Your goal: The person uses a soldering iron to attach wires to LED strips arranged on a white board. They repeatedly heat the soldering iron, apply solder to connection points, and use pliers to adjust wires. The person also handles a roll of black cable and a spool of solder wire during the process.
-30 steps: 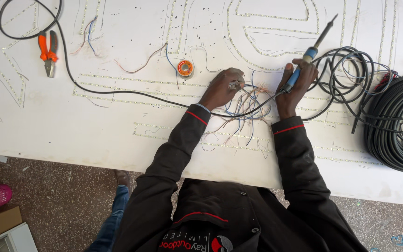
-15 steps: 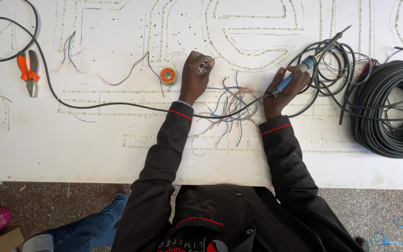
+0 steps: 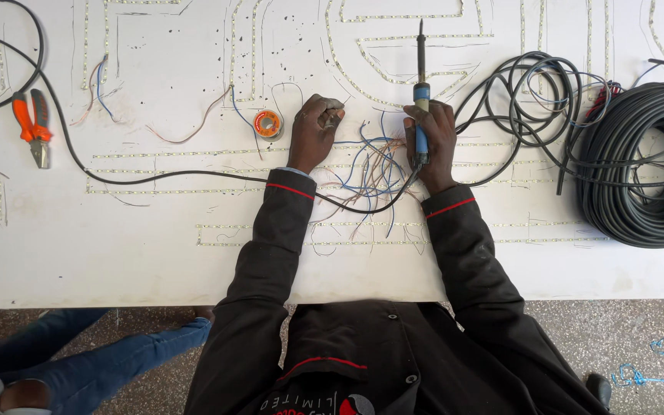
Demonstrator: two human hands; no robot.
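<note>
Your right hand (image 3: 432,142) is clamped around the blue handle of a soldering iron (image 3: 421,92) that stands nearly straight up the white board (image 3: 155,253), its dark tip pointing away from you, while your left hand (image 3: 313,134) pinches something small at its fingertips that is too small to make out. Between your hands lies a tangle of thin blue and brown wires (image 3: 370,173), crossed by a black cable (image 3: 163,177). An orange solder spool (image 3: 268,124) sits just beside your left hand, orange pliers (image 3: 34,127) lie far left, and a big black cable coil (image 3: 647,165) lies far right.
</note>
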